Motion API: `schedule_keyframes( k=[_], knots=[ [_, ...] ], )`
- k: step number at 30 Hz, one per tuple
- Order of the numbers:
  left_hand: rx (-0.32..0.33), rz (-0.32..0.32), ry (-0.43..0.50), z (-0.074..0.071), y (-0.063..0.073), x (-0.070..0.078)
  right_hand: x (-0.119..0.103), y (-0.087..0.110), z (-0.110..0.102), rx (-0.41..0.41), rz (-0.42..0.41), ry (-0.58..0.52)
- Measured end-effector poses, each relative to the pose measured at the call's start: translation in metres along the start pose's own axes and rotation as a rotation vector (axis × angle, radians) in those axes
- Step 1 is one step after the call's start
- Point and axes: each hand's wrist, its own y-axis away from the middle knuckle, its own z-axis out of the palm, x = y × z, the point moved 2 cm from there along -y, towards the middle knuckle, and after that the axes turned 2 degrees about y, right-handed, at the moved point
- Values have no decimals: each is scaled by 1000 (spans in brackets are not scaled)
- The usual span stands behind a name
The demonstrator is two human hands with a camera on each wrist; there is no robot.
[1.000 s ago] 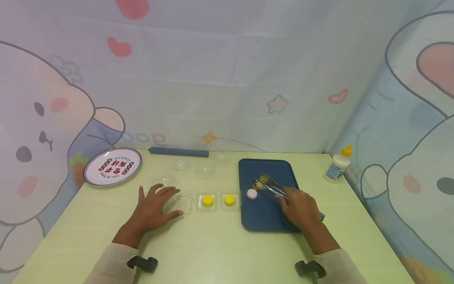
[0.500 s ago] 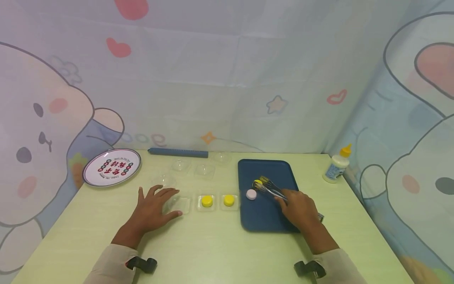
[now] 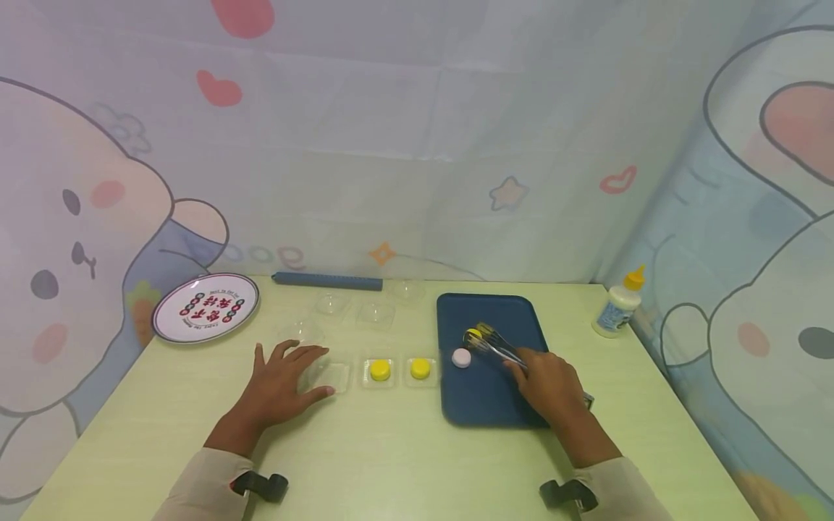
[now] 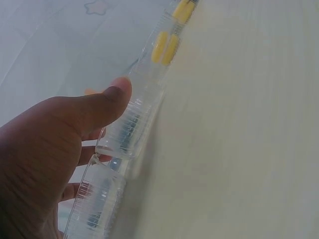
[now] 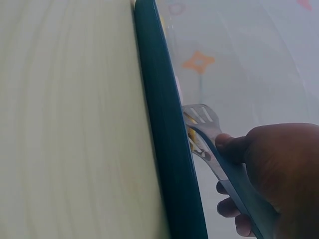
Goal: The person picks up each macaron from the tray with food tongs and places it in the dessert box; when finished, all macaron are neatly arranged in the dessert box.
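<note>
My right hand [image 3: 554, 382] grips metal tongs [image 3: 504, 347] over the dark blue tray [image 3: 485, 398]. Between their slotted ends sits a yellow macaron [image 3: 473, 335], partly covered by them in the right wrist view. A pale pink macaron [image 3: 461, 357] lies just left of the tongs' ends. On the other side, my left hand [image 3: 280, 380] has its thumb and fingers spread about a clear plastic box [image 3: 335, 376]. The thumb [image 4: 112, 97] overlaps that box in the left wrist view. To its right, two more clear boxes each hold a yellow macaron [image 3: 381, 370], [image 3: 420, 368].
Several clear domed lids [image 3: 376, 312] stand behind the boxes. A blue-grey stick [image 3: 328, 281] lies along the back edge. An oval white plate [image 3: 207, 307] with red print is at the back left, a white bottle with a yellow nozzle [image 3: 619, 307] at the back right.
The tongs' ends have shifted slightly around the yellow macaron, which shows more clearly between them. The left hand stays in place.
</note>
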Motion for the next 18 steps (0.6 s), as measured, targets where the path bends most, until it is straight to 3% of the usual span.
schedule_keyframes(
  k=[10, 18],
  knots=[
    [10, 0, 7, 4, -1, -5, -5, -3, 0, 82, -41, -26],
    [14, -8, 18, 0, 1, 0, -15, -6, -1, 112, -104, -4]
  ],
)
